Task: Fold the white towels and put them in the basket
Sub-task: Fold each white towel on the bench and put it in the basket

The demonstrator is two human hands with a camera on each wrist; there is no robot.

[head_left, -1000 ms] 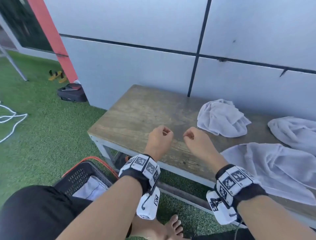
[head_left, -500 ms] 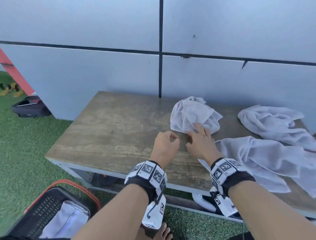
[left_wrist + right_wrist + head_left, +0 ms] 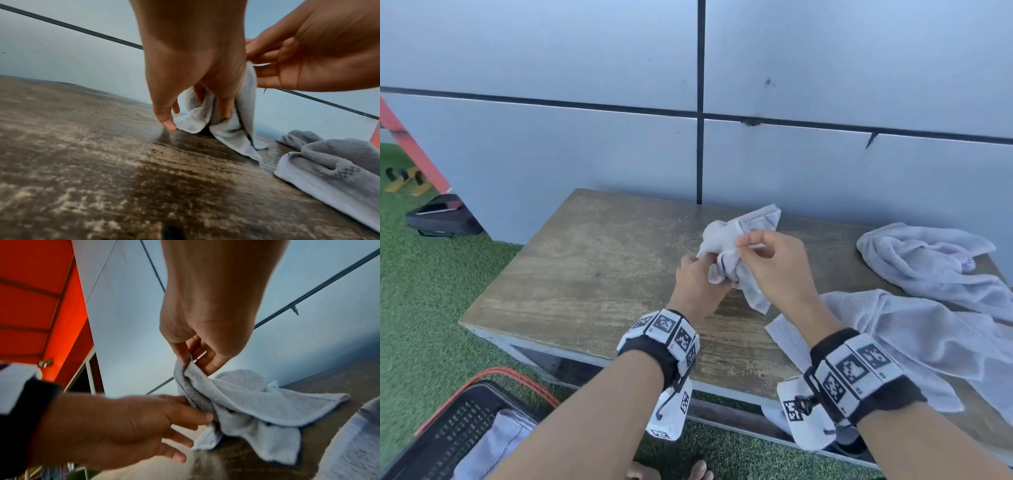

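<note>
A small crumpled white towel (image 3: 736,253) is lifted just off the wooden bench (image 3: 592,274). My right hand (image 3: 750,245) pinches its upper edge between thumb and fingers, which the right wrist view shows on the towel (image 3: 246,402). My left hand (image 3: 703,270) grips a fold lower down; in the left wrist view its fingers (image 3: 224,107) are tucked into the towel (image 3: 232,126). Its lower corner still touches the bench. Two more white towels lie to the right, one near (image 3: 914,335) and one far (image 3: 935,260). A black basket (image 3: 448,435) sits on the grass at lower left.
The basket has an orange rim and holds a folded white towel (image 3: 493,442). A grey panelled wall (image 3: 619,144) stands directly behind the bench. A black bag (image 3: 441,216) and yellow sandals (image 3: 407,178) lie on the grass at far left. My bare foot (image 3: 671,472) is below the bench.
Both hands moved from the bench's front edge to the small towel and took hold of it. The towel is raised and partly pulled open. My view swung right.
</note>
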